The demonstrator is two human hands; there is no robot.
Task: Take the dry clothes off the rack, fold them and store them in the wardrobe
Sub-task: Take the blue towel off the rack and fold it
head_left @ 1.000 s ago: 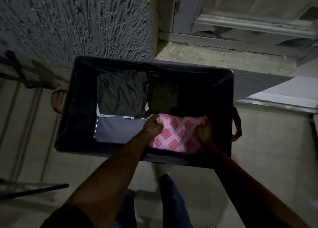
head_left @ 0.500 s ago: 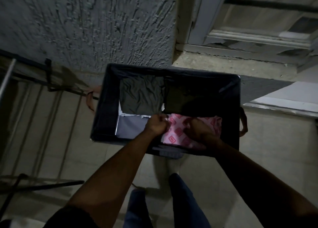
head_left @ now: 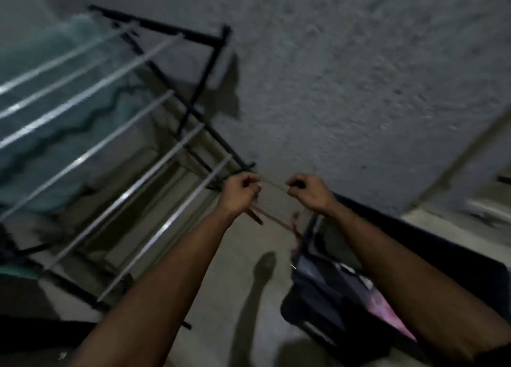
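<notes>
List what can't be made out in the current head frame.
- Thin brownish strip pinched between left hand and right hand: motion blur, dim light; what it is can't be told.
- Basket contents: right forearm covers them; only a pink patch shows.
- Teal cloth on rack: blurred, cut by the left edge; garment type unclear.

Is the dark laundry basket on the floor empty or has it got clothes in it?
It has clothes in it: inside the dark laundry basket lie a pink patterned cloth and a greyish folded piece.
</notes>
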